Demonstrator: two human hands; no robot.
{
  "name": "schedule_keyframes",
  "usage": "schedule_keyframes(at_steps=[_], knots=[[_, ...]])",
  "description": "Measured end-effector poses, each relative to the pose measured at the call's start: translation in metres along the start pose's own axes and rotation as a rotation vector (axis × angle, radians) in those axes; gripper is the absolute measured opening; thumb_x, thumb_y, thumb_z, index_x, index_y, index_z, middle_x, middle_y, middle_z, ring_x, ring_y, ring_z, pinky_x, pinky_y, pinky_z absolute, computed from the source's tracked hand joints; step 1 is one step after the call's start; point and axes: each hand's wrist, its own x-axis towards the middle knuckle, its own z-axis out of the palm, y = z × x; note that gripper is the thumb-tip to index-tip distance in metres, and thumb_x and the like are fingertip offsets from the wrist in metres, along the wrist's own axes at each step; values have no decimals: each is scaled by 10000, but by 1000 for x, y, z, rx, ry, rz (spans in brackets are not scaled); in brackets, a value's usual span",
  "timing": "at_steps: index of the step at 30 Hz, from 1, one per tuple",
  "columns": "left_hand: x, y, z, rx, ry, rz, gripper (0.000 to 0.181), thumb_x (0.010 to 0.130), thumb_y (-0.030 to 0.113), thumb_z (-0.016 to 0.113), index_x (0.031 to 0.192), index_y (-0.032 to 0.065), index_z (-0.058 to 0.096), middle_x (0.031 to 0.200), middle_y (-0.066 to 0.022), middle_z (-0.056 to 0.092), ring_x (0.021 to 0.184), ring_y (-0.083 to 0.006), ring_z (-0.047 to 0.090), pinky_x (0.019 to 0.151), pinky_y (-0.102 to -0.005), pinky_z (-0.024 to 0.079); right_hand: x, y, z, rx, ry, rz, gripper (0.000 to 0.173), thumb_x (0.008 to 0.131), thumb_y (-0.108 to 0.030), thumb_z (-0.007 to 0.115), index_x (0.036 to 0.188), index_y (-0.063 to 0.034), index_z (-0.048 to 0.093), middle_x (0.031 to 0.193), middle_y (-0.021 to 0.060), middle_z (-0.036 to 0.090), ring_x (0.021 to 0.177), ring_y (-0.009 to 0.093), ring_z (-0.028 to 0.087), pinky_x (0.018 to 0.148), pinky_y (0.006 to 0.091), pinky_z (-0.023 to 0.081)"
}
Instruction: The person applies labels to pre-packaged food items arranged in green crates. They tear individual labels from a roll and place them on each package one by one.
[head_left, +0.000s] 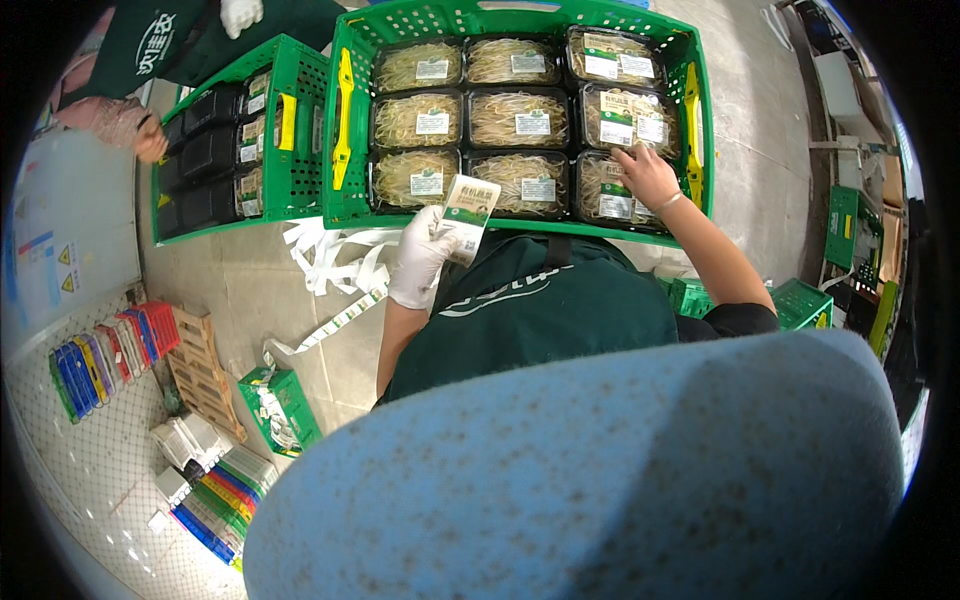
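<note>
My left hand (421, 251), in a white glove, grips a folded strip of printed labels (471, 214) above the front edge of a green plastic crate (517, 223). Bare, with a bracelet at the wrist, my right hand (646, 176) rests its fingertips at the front edge of a bean sprout tray (626, 118) in the right column. Underneath it lies the front right tray (604, 191), partly covered by the hand. Trays in the right column bear a large green-and-beige label and a smaller white one. The left column's trays (417, 120) and the middle column's trays (517, 120) show only small white labels.
Left of my crate stands another green crate (296, 142) with several upside-down black trays (206, 154). A co-worker's hand (150, 140) and gloved hand (241, 15) are near it. A label strip (337, 322) trails over the floor to a small green crate (289, 409).
</note>
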Motion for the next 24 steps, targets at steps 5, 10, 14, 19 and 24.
schedule_keyframes(at_steps=[5, 10, 14, 19, 24], knots=[[8, -12, -3, -76, 53, 96, 82, 787, 29, 562, 869, 19, 553, 816, -26, 593, 666, -61, 523, 601, -195, 418, -17, 0, 2, -41, -250, -80, 630, 668, -368, 649, 1216, -189, 393, 974, 64, 453, 933, 227, 474, 750, 344, 427], [13, -30, -29, -155, -21, 116, 268, 752, 1, 566, 1014, -1, 512, 991, -74, 561, 857, -109, 537, 757, -228, 424, -18, -1, -28, -267, -421, 37, 795, 654, -490, 625, 1308, -191, 287, 1039, 49, 472, 993, 207, 445, 767, 321, 400], [8, 2, -3, -264, -82, 306, 468, 749, -11, 504, 1199, -56, 383, 1148, -111, 508, 1002, -170, 519, 878, -261, 384, 6, -32, -52, -18, -391, -11, 641, 659, -424, 644, 1173, -92, 455, 1024, 103, 510, 963, 261, 477, 824, 351, 396], [9, -11, -31, -145, 20, 93, 297, 799, 16, 471, 1088, -48, 505, 1092, -111, 554, 971, -150, 534, 859, -258, 389, 61, -82, -63, 711, -116, -241, 295, 701, -247, 635, 911, -48, 576, 855, 115, 585, 798, 272, 558, 687, 353, 444], [-16, -2, -49, -233, 86, 75, 244, 828, 76, 502, 1040, -42, 536, 1014, -108, 594, 865, -120, 562, 799, -239, 422, 59, 12, -32, 993, -714, 285, 219, 795, -233, 535, 848, -26, 586, 735, 38, 609, 642, 118, 571, 541, 255, 439]])
